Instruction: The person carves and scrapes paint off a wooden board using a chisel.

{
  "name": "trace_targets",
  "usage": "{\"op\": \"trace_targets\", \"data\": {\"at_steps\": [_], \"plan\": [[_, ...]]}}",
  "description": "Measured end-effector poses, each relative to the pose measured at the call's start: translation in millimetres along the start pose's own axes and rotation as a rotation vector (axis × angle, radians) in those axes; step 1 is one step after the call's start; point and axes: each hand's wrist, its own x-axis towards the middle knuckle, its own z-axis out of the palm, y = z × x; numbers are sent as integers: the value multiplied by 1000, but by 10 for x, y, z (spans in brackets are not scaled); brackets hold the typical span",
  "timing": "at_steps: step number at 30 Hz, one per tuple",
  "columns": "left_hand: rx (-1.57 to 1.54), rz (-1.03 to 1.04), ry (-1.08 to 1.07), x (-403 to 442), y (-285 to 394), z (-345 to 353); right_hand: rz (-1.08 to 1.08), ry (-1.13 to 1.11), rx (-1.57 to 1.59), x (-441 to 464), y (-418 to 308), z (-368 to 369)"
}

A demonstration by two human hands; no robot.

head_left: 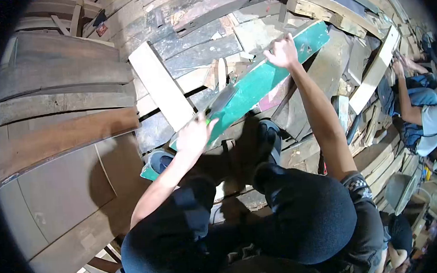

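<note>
A long green painted board [255, 88] lies slantwise in front of my knees, its paint chipped at the far right end. My right hand [283, 52] is closed over the board's upper edge near that end. Down at the near left end, my left hand [194, 134] is closed at the same board, thumb along its edge. A small bright yellow-green bit shows by the left thumb; what it belongs to, I cannot make out. A dark grey patch runs along the board's edge just beyond that hand. Close to the left hand lies a pale plank [160, 85].
Loose wood scraps [200, 50] cover the floor ahead. Stacked brown planks [66, 103] stand at left. A white plank [374, 69] lies at right, near another person [416, 104] holding it. My shoes [269, 136] rest among boards; a metal basin [401, 191] sits lower right.
</note>
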Motion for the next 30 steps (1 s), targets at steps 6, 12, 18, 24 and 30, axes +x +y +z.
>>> {"op": "trace_targets", "data": {"at_steps": [6, 12, 18, 24, 30], "plan": [[-36, 21, 102, 43, 88, 189, -94, 161, 8, 3, 20, 42], [2, 37, 121, -158, -146, 167, -27, 2, -18, 13, -5, -21], [27, 3, 83, 147, 124, 326, -37, 43, -30, -31, -61, -66], [-71, 40, 72, 32, 70, 192, -51, 115, -37, -23, -5, 12], [-399, 110, 11, -246, -198, 170, -31, 63, -28, -4, 10, 13]]}}
